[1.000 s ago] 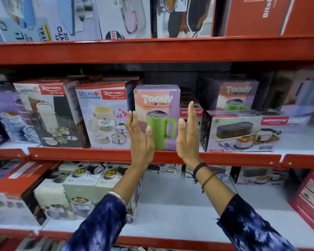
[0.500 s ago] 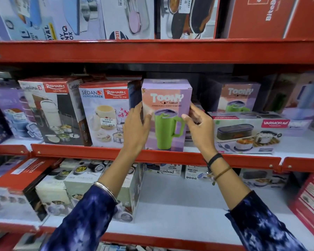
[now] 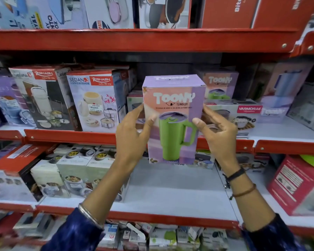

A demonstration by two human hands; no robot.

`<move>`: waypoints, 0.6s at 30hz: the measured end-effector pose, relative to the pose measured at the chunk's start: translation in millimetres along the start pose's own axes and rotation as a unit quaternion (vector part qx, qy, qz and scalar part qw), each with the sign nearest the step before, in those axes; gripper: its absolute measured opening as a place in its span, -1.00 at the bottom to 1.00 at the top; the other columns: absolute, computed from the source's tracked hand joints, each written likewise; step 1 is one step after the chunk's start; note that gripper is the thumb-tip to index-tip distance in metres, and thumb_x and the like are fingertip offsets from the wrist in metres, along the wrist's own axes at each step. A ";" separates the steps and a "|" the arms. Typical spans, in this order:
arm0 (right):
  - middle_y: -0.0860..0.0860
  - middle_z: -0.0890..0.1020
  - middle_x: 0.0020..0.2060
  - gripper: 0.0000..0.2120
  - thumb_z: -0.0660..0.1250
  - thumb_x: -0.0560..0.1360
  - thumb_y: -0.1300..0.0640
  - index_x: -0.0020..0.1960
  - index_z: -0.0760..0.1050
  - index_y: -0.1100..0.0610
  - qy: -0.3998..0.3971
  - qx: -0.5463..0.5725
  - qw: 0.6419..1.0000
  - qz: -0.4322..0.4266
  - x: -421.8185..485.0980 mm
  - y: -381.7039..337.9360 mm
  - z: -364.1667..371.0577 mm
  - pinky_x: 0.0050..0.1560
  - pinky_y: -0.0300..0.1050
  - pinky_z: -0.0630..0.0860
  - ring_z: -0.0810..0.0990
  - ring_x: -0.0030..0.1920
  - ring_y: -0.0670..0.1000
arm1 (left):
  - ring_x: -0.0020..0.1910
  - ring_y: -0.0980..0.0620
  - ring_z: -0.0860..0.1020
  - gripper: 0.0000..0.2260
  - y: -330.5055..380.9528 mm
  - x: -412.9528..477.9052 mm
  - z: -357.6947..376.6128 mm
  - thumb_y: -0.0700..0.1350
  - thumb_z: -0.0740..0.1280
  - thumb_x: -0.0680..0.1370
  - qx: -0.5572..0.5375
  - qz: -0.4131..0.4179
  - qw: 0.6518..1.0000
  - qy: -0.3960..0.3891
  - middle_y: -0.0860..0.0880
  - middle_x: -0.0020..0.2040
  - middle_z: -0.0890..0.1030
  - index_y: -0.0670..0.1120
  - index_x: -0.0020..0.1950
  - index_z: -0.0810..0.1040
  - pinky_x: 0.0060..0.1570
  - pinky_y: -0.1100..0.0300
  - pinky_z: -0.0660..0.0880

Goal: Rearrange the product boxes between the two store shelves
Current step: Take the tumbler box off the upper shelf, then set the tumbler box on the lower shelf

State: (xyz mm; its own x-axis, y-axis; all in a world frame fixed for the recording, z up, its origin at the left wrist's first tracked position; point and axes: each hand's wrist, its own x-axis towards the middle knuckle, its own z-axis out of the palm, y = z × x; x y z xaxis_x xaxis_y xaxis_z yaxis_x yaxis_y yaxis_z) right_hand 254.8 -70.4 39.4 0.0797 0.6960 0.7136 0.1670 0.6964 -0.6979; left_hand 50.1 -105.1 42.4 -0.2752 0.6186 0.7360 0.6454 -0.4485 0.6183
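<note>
A purple and pink Toony tumbler box [image 3: 173, 98] with a green mug printed on it is held upright in the air, in front of the middle shelf's red edge [image 3: 71, 136]. My left hand [image 3: 132, 134] grips its left side and my right hand [image 3: 218, 131] grips its right side. Its bottom hangs over the lower shelf [image 3: 170, 192]. A second Toony box [image 3: 219, 82] stands further back on the middle shelf, to the right.
Rishabh lunch-box cartons [image 3: 92, 98] stand left on the middle shelf, and a flat Varmora box [image 3: 243, 115] lies to the right. The lower shelf holds white lunch-box cartons [image 3: 71, 171] at left and a red box [image 3: 297, 185] at right. More boxes fill the top shelf [image 3: 152, 38].
Both hands closed on the Toony box standing on the middle shelf, then pulled it off the shelf toward me and slightly down.
</note>
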 end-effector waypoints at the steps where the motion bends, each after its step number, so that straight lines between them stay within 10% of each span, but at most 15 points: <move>1: -0.06 0.56 0.19 -0.52 0.45 0.39 0.11 0.27 0.43 0.05 -0.005 -0.006 1.000 0.002 -7.7 2.6 -7.4 0.12 -0.20 0.56 0.59 0.16 -0.10 | 0.04 -0.04 0.57 -0.58 0.4 -9.8 2.2 0.09 0.28 0.50 0.007 -0.001 1.000 -0.001 -0.11 0.13 0.62 -0.12 0.27 0.48 0.00 -0.07 0.56; 8: 0.02 0.56 0.19 -0.54 0.45 0.36 0.13 0.24 0.47 0.09 -0.035 -0.007 0.996 0.087 -62.3 46.7 -45.1 0.00 -0.38 0.53 0.58 0.08 -0.28 | 0.01 -0.06 0.60 -0.63 -11.8 -73.5 32.2 -0.02 0.37 0.50 0.003 -0.043 0.996 -0.074 -0.14 0.10 0.63 -0.16 0.25 0.50 -0.02 0.05 0.57; 14: -0.02 0.55 0.19 -0.57 0.43 0.40 0.21 0.25 0.46 0.07 -0.054 -0.018 0.986 0.159 -105.4 93.8 -61.4 -0.02 -0.36 0.56 0.55 0.08 -0.32 | -0.06 0.05 0.54 -0.64 -23.0 -120.3 60.0 -0.20 0.37 0.51 0.020 -0.078 0.987 -0.136 -0.21 0.13 0.60 -0.23 0.27 0.45 -0.10 0.61 0.32; 18: -0.07 0.53 0.20 -0.56 0.38 0.45 0.27 0.26 0.39 0.00 -0.073 -0.025 0.979 0.190 -127.3 126.5 -62.4 0.07 -0.41 0.50 0.52 0.18 -0.23 | 0.04 -0.07 0.61 -0.66 -44.3 -145.7 85.7 -0.28 0.30 0.53 -0.007 -0.123 0.977 -0.174 -0.19 0.11 0.62 -0.20 0.30 0.43 -0.04 0.29 0.52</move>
State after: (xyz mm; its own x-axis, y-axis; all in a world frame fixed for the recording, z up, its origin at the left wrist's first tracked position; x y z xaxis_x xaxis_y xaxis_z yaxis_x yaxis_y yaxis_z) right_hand 327.1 -81.8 -135.9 0.0051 0.9230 0.3847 0.2015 0.3759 -0.9045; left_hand 122.7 -120.0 -115.8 -0.1611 0.8894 0.4277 0.5799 -0.2654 0.7703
